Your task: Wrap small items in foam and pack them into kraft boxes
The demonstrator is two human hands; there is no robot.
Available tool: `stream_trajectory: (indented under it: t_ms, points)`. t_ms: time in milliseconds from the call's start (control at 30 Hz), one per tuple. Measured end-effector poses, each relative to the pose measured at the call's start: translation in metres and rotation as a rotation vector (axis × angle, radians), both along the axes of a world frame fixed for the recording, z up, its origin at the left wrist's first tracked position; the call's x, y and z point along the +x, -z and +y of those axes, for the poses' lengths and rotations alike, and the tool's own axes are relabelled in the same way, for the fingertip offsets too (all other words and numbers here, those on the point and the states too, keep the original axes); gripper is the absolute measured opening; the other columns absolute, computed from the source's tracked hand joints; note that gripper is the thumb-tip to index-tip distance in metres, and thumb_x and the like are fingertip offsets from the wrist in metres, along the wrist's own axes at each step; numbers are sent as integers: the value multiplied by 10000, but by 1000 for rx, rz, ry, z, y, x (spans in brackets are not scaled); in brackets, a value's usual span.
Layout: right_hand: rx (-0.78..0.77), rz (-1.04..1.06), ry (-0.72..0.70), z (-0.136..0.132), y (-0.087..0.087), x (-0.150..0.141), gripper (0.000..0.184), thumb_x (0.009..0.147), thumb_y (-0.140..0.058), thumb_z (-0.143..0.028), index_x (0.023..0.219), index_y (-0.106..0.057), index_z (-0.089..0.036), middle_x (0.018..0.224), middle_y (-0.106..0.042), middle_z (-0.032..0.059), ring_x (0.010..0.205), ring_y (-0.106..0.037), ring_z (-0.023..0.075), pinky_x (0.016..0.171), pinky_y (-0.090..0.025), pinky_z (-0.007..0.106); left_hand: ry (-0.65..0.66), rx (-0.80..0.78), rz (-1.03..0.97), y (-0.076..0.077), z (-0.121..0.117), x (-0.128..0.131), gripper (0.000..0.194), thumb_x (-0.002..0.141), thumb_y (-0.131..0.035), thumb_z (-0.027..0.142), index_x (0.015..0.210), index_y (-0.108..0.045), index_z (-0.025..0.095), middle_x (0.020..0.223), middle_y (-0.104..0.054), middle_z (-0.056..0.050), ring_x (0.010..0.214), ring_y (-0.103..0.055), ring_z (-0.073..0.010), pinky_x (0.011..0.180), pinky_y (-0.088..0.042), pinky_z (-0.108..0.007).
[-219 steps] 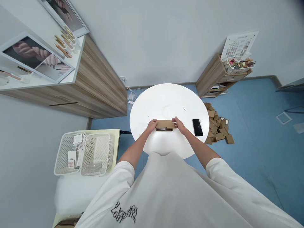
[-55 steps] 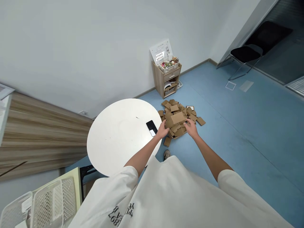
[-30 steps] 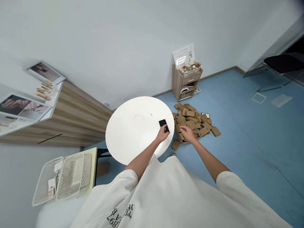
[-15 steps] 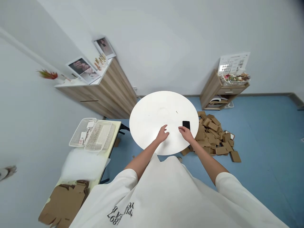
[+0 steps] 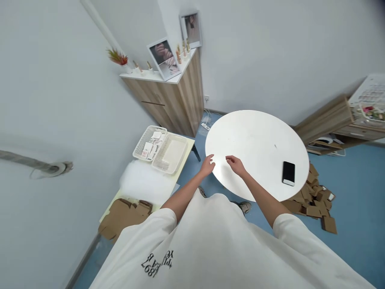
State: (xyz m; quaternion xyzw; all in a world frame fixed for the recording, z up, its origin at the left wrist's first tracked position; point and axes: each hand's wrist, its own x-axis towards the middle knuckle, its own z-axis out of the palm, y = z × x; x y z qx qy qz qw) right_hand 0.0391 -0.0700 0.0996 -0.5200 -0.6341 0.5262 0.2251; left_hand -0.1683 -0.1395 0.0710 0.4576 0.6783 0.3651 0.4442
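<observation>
Hands hover empty at the near edge of a round white table [image 5: 255,140]: the left hand [image 5: 208,165] hangs over the rim with fingers loosely spread, and the right hand [image 5: 236,165] sits just above the tabletop, fingers curled but clamped on nothing. The two hands are a little apart, neither touching the other.

As a judgement, the box work looks to be between pieces. A heap of folded brown boxes [image 5: 313,198] lies on the blue floor past the table's right side, which suggests finished ones, while a stack of flat cardboard sheets [image 5: 124,214] waits on the yellow side table [image 5: 183,154] to the left, well apart from both hands. No box or sheet lies on the round table; only a black phone [image 5: 288,173] rests there, near its right edge.

Two white baskets [image 5: 161,147] stand on the side table beside a pale, fluffy mass whose nature is unclear. The basket contents are too small to read. The heap of boxes is partly hidden behind the tabletop, so its count cannot be told, and the person's shirt covers the floor below.
</observation>
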Motion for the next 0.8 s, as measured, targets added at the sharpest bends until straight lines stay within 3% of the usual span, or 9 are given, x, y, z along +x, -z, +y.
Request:
stream_trajectory:
  t_ms: [200, 400, 633, 800]
  points:
    - [7, -2, -187, -10, 12, -130, 329, 863, -557, -411, 1098, -717, -244, 1141, -737, 63, 1040, -681, 236, 984, -530, 421, -161, 3, 12, 3, -42, -108, 553, 884, -587, 229, 1432, -508, 231, 1504, -488, -121, 1319, -536, -265, 1065, -470, -407]
    - [13, -66, -423, -31, 20, -236, 346, 903, -522, -385, 1157, -710, -245, 1163, -730, 69, 1062, -676, 239, 970, -532, 408, -371, -48, 96, 3, -88, -193, 547, 865, -557, 148, 1408, -537, 215, 1453, -537, -114, 1302, -548, -243, 1115, -426, -398]
    - [173, -195, -696, -60, 24, -339, 335, 931, -512, -248, 1218, -685, -231, 1269, -683, 80, 1081, -650, 226, 971, -493, 365, -545, -86, 254, -4, -120, -263, 589, 830, -510, 73, 1401, -547, 212, 1457, -553, -83, 1391, -458, -248, 1204, -313, -427]
    - [324, -404, -772, -65, 39, -385, 271, 933, -574, -279, 1172, -694, -232, 1242, -692, 88, 1144, -607, 270, 1003, -411, 400, -590, -197, 380, -5, -127, -287, 627, 810, -495, 55, 1407, -535, 242, 1427, -579, -95, 1413, -417, -303, 1189, -261, -505]
